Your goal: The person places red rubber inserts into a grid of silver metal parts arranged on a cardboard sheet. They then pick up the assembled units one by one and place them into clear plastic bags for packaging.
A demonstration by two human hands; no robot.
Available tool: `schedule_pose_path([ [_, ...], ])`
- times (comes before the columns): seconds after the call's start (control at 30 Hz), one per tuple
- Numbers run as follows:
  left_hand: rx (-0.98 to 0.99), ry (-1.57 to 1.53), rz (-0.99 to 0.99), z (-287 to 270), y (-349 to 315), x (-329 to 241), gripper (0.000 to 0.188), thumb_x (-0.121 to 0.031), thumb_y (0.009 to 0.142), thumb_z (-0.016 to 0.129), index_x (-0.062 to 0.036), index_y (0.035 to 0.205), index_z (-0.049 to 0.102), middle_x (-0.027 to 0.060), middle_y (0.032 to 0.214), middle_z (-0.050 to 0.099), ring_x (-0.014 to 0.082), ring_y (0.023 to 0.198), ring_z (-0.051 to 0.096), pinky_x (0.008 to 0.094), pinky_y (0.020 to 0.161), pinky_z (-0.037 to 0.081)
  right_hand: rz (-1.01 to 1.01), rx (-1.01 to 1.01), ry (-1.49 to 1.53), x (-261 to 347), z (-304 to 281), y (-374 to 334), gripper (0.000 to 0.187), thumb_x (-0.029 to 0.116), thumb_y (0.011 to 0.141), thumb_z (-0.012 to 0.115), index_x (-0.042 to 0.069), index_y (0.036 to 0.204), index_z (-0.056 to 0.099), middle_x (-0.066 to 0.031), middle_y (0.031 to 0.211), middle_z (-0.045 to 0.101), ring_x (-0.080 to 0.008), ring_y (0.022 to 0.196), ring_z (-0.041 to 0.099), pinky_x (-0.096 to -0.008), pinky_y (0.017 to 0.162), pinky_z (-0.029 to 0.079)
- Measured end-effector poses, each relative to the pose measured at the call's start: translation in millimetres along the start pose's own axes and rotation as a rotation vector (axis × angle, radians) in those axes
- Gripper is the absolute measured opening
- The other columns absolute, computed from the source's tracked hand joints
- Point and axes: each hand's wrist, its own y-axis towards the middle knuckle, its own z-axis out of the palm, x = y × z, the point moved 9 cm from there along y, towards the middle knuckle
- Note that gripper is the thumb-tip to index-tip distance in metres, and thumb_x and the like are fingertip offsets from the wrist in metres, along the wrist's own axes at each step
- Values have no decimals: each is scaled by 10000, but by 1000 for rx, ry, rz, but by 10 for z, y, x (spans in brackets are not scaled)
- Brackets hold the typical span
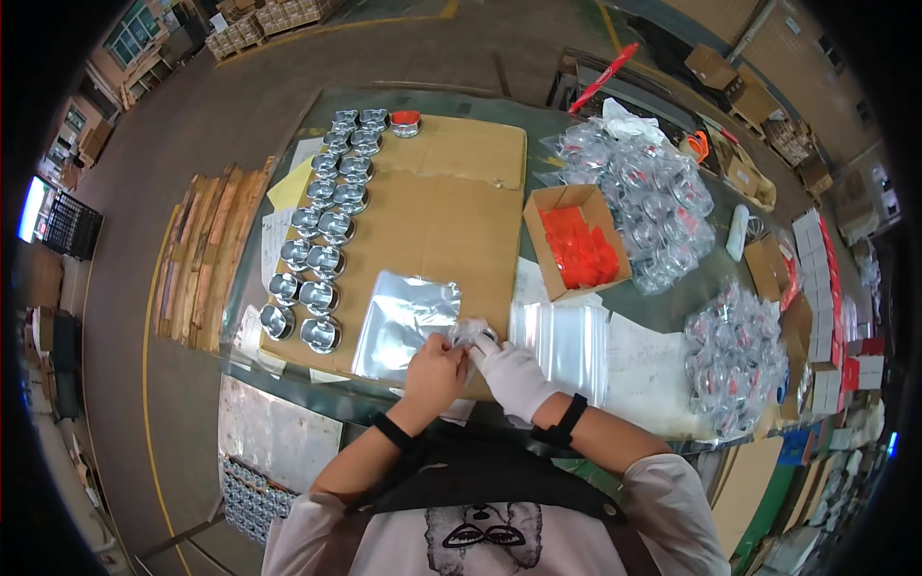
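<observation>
Close in front of me, a metal piston wrapped in a clear plastic bag (472,331) is held between both hands. My left hand (437,372), bare, has its fingers closed on the near left side of the bag. A white glove covers my right hand (517,381), whose fingers are closed over the bag's right side. Left of the hands, clear bags (408,322) lie flat on a cardboard sheet (432,216). Two rows of bare pistons (320,333) line the sheet's left side. One piston with a red top (405,123) stands at the far end.
An open carton (538,245) of red pieces stands right of the sheet, beside stacked clear film (562,350). Piles of bagged pistons (653,206) (735,360) fill the table's right side. Orange-handled scissors (698,146) lie at the far right. Wooden planks (206,254) stand left of the table.
</observation>
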Motion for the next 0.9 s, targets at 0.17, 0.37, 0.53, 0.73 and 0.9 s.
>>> schedule_pose_path([
  [0.17,-35,-20,-55,-8,-73,-11,354,-157,801,651,-42,1134,622,194,1009,554,374,794,621,433,729,532,139,283,-37,-243,455,317,288,109,882,484,59,1149,579,-131,1095,615,-283,848,668,-399,672,545],
  [0.37,-261,-391,-54,-696,128,69,325,-203,948,571,-20,1217,576,167,1042,584,240,804,598,330,702,495,158,-17,607,-619,35,448,320,223,928,510,13,1150,606,-197,1016,674,-338,992,657,-433,805,533],
  [0.53,-203,-248,-277,-745,185,629,189,-188,919,596,-25,1010,627,147,917,586,278,763,607,368,647,491,323,-594,735,-1914,-1253,698,313,247,886,620,36,1117,640,-193,1057,653,-357,983,630,-423,848,502],
  [0.73,-62,57,-378,-325,263,669,347,-285,735,771,-68,911,566,127,824,607,336,769,622,426,638,516,588,-461,-93,-3994,-1181,1398,267,250,888,580,23,1002,660,-233,994,642,-393,930,615,-479,828,489],
  [0.9,-91,-132,-385,-140,224,986,113,-150,776,710,-42,790,678,141,725,664,334,667,643,402,602,502,691,-455,-207,-3506,-1228,1384,237,202,914,520,14,970,653,-202,955,653,-379,890,636,-472,780,513],
])
